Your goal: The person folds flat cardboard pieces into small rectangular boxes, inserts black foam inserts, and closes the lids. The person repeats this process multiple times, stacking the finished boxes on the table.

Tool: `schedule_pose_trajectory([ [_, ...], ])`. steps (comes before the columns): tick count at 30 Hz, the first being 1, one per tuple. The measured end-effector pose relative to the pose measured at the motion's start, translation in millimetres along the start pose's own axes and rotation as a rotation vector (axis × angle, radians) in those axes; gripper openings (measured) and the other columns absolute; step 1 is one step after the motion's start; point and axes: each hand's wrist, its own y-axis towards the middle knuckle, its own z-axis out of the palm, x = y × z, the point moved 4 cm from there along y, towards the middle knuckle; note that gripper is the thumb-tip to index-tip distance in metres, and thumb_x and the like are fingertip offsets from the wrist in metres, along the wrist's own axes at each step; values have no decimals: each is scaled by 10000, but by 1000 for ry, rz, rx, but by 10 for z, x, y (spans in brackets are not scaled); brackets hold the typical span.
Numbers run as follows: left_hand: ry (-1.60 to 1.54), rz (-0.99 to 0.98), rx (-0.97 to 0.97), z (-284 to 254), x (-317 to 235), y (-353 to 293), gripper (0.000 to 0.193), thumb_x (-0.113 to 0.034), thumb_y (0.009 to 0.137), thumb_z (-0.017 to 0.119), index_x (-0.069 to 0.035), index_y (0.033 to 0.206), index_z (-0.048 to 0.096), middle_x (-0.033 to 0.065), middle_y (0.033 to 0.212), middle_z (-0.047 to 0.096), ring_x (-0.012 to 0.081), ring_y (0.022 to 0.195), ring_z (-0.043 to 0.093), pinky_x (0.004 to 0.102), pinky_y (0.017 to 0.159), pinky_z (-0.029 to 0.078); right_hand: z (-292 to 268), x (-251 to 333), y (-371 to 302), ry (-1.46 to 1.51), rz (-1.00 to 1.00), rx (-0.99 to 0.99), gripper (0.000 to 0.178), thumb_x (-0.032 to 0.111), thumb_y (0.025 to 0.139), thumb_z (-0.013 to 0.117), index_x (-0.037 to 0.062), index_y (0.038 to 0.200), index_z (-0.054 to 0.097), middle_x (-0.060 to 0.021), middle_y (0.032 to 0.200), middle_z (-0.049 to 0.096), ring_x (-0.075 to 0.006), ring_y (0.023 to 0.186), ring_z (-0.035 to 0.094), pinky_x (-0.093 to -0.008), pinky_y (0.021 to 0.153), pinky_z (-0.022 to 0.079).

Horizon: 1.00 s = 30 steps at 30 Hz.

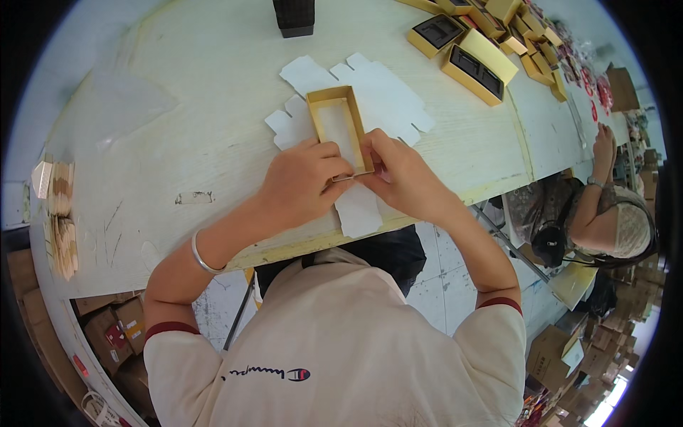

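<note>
**Both hands pinch the near end of a gold box tray**

Head view: a shallow gold cardboard tray (pixel 339 122), rectangular w/ a pale inside, lies on a flat white die-cut card sheet (pixel 384 92) near the front edge of the pale wooden table (pixel 178 128). Tray's long axis runs away from the person, its near short end toward the body.

The left hand (pixel 302 181) is curled, fingers narrow, thumb and forefinger closed on the near left corner of the tray. The right hand (pixel 398 174) is likewise closed on the near right corner, fingertips meeting the left ones at the tray's end wall. Whether they grip the tray wall alone or a flap of the white sheet as well I can't tell; fingers hide that spot. A silver bangle (pixel 203 256) sits on the left wrist.

A white flap of the sheet hangs past the table edge, just below the hands.

Far right of the table: a cluster of finished gold boxes w/ dark inserts (pixel 473 67), well apart from the hands. A black box (pixel 294 18) stands at the top edge. Stack of tan cards (pixel 60 213) at the table's left end. Another person (pixel 612 213) sits at the right, one hand up on the table.
</note>
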Motion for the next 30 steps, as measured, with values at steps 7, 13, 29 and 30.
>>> schedule_pose_trajectory([
  [7, -359, -146, 18, -207, 135, 29, 47, -19, 772, 679, 1, 813, 671, 56, 770, 592, 173, 681, 579, 255, 591, 466, -199, 205, -336, -360, -247, 3, 737, 66, 645, 766, 119, 1311, 456, -173, 1358, 392, -314, 1163, 486, -375, 921, 430],
  [13, -175, -7, 44, -23, 131, -77, 87, -37, 774, 681, -17, 859, 680, 69, 776, 601, 223, 738, 580, 305, 619, 472, 113, 66, -399, -459, -435, -133, 594, 56, 647, 752, 61, 1204, 547, -166, 1260, 516, -309, 1078, 537, -389, 871, 441],
  [29, -276, -77, -50, -12, 128, -49, 202, -74, 881, 598, -34, 1058, 508, 92, 1132, 491, 168, 719, 553, 273, 617, 453, 192, 75, -144, -363, -374, -382, 291, 11, 741, 673, 15, 1022, 597, -142, 1037, 537, -216, 688, 532, -314, 608, 443],
  [30, -273, -73, -48, -2, 123, -69, 173, -65, 866, 608, -27, 1013, 524, 96, 1086, 504, 187, 718, 553, 288, 613, 452, 220, 101, -162, -502, -439, -367, 304, 28, 729, 677, 14, 1023, 602, -151, 1067, 524, -221, 705, 536, -323, 620, 444],
])
